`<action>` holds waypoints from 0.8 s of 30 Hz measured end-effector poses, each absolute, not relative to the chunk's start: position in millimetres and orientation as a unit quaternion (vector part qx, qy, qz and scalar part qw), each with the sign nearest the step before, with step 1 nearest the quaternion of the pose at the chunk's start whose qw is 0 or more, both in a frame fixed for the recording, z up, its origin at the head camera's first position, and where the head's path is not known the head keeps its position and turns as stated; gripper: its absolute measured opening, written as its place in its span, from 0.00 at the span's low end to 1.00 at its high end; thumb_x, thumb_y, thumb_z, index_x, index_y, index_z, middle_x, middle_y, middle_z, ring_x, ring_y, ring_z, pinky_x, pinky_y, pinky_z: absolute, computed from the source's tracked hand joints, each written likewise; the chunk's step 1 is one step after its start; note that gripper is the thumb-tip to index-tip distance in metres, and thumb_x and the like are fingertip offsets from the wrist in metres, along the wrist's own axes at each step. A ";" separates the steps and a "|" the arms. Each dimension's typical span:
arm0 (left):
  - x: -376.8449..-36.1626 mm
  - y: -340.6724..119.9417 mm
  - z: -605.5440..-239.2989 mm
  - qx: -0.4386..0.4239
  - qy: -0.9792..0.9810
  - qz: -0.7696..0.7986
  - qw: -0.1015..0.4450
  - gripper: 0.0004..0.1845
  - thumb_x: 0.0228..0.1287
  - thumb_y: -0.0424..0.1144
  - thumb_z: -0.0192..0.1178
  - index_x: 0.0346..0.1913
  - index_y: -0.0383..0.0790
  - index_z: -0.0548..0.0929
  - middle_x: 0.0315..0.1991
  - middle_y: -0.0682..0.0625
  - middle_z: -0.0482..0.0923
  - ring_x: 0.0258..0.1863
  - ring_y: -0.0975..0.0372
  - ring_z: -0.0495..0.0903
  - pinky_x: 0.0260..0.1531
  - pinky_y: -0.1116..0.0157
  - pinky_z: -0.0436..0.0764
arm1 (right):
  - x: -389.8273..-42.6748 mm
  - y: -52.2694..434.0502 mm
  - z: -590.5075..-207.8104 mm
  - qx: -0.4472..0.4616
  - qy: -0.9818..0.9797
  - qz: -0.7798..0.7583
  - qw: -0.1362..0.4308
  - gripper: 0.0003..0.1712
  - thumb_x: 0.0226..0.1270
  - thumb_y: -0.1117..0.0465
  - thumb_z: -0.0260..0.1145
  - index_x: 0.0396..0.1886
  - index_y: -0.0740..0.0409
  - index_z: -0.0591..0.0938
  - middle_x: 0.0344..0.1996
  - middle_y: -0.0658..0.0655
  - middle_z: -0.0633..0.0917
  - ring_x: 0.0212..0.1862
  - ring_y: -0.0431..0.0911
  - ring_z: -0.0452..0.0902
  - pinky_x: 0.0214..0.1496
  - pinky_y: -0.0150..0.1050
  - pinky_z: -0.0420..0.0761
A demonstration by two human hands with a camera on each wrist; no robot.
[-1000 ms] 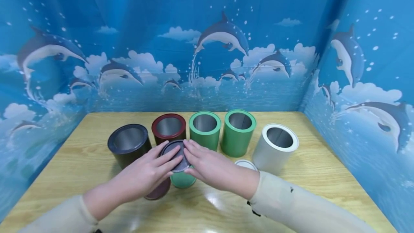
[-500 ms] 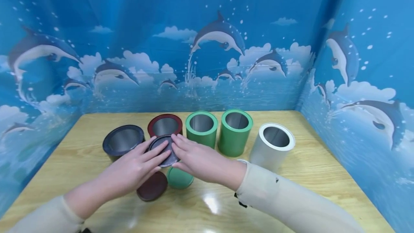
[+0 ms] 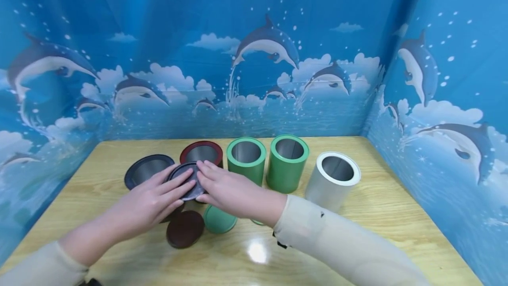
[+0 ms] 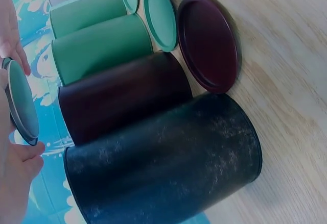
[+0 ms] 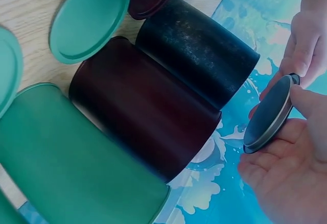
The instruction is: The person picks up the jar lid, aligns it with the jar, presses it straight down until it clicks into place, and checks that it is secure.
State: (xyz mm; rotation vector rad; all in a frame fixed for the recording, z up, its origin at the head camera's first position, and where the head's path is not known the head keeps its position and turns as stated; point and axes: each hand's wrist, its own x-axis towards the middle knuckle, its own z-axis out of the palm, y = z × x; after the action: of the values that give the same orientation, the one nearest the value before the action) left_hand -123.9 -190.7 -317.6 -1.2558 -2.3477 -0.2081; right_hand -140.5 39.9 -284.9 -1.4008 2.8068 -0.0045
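I have both hands on the dark lid [image 3: 186, 181]: my left hand [image 3: 148, 204] and right hand [image 3: 226, 191] hold it by its edge from either side, fingers [image 3: 180, 187] fairly straight and clamped lightly on the rim. The lid sits in the air, above the near edge of the black can [image 3: 144, 171] and just in front of the maroon can [image 3: 201, 153]. To the right in the row stand two green cans [image 3: 246, 159] and a white can [image 3: 333, 180]. On the worktop [image 3: 377, 206] near me lie a maroon lid [image 3: 184, 228] and a green lid [image 3: 219, 220].
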 end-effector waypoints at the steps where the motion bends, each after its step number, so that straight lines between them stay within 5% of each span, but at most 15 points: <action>1: -124.2 -192.1 -317.2 -0.455 -0.856 -0.076 0.233 0.29 0.74 0.54 0.32 0.63 0.43 0.73 0.64 0.44 0.68 0.59 0.42 0.67 0.46 0.46 0.76 | -141.4 38.2 -284.6 -0.448 0.894 0.002 0.000 0.35 0.73 0.44 0.45 0.71 0.61 0.59 0.71 0.59 0.54 0.72 0.47 0.44 0.68 0.35 0.54; 24: -134.6 -224.1 -323.1 -0.431 -0.861 -0.074 0.262 0.28 0.72 0.55 0.38 0.63 0.42 0.73 0.64 0.47 0.68 0.58 0.42 0.69 0.42 0.44 0.76 | -160.7 1.5 -282.2 -0.452 0.892 0.015 0.022 0.35 0.73 0.43 0.43 0.72 0.56 0.57 0.72 0.55 0.51 0.72 0.43 0.42 0.68 0.33 0.54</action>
State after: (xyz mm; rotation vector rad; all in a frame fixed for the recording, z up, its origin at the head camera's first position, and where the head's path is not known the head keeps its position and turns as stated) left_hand -134.6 -224.1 -323.1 -1.1658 -2.3292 -0.1990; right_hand -160.7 1.5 -282.2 -1.3993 2.7635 0.0467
